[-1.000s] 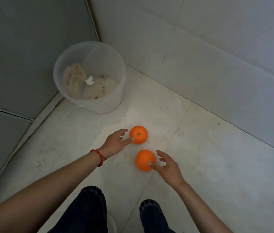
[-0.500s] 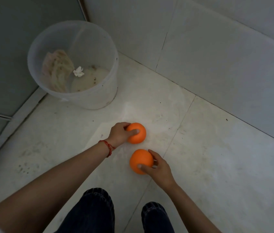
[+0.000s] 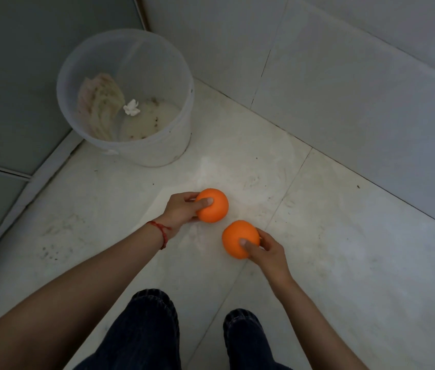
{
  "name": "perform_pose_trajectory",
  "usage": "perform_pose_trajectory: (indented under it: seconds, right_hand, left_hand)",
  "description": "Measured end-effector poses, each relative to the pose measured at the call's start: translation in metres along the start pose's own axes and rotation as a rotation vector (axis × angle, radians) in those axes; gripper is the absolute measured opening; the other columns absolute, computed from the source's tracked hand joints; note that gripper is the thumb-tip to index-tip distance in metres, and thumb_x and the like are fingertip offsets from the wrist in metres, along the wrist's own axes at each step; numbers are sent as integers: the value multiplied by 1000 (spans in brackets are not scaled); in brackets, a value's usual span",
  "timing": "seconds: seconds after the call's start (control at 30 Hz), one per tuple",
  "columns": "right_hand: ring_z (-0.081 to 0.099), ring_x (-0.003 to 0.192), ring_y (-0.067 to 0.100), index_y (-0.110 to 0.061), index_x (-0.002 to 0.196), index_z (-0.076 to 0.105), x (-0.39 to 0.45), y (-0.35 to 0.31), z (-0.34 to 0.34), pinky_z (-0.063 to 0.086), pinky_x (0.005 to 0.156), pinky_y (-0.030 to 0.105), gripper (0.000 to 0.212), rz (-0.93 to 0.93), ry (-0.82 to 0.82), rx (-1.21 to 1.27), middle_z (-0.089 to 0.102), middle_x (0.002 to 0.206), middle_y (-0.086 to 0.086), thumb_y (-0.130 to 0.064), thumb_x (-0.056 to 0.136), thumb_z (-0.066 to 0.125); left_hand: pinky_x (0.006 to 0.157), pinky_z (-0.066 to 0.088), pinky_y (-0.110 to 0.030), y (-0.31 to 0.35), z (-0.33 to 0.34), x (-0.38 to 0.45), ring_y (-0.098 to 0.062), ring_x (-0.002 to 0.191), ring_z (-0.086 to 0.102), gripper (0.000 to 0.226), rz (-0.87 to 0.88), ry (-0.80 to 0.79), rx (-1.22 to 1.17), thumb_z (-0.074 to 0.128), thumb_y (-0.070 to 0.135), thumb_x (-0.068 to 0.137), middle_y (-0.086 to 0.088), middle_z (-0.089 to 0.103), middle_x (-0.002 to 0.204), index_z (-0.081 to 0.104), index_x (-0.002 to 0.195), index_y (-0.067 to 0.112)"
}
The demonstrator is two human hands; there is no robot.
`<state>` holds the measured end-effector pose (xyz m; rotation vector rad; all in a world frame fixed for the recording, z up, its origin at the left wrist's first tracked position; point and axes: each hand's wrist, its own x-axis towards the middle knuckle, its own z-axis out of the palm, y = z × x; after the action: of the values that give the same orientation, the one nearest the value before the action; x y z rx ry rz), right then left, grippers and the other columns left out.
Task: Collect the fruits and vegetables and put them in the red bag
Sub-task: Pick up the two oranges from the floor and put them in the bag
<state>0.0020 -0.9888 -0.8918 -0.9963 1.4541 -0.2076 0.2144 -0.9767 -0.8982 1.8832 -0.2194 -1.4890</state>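
Left hand grips the far orange; right hand grips the near orange.

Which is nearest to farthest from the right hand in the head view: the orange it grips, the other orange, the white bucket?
From the right hand:
1. Orange it grips, in its fingers.
2. Other orange, up-left, in the left hand.
3. White bucket, far up-left in the corner.

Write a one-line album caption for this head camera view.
Left hand and right hand each grip a round orange fruit near a translucent plastic bucket.
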Motion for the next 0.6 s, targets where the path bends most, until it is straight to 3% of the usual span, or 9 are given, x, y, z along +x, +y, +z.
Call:
perform_pose_trajectory:
  seconds: [0.07, 0.23, 0.6]
  right_hand:
    - [56, 107, 21, -14, 124, 54, -13, -9, -4, 51, 91, 42, 52, 38, 30, 65, 58, 121, 8, -21, 76, 73]
    - [54, 106, 23, -10, 130, 49, -60, -43, -13, 52, 82, 35, 55, 78, 43, 142, 51, 115, 5, -17, 79, 69]
    - [59, 100, 22, -4, 125, 52, -196, -124, -34, 53, 79, 33, 45, 122, 9, 249, 57, 113, 11, -9, 82, 66]
  left_hand:
    - [69, 53, -27, 5, -7, -20, -22, 102, 57, 50, -12, 25, -53, 69, 20, 79, -10, 55, 120, 53, 124, 4]
    - [75, 51, -32, 10, -23, -79, -23, 107, 55, 45, -78, 51, -133, 67, 19, 82, -8, 53, 119, 53, 122, 5]
    - [67, 57, -30, 49, -48, -240, -27, 105, 58, 35, -202, 118, -229, 67, 17, 81, -12, 56, 120, 57, 113, 8]
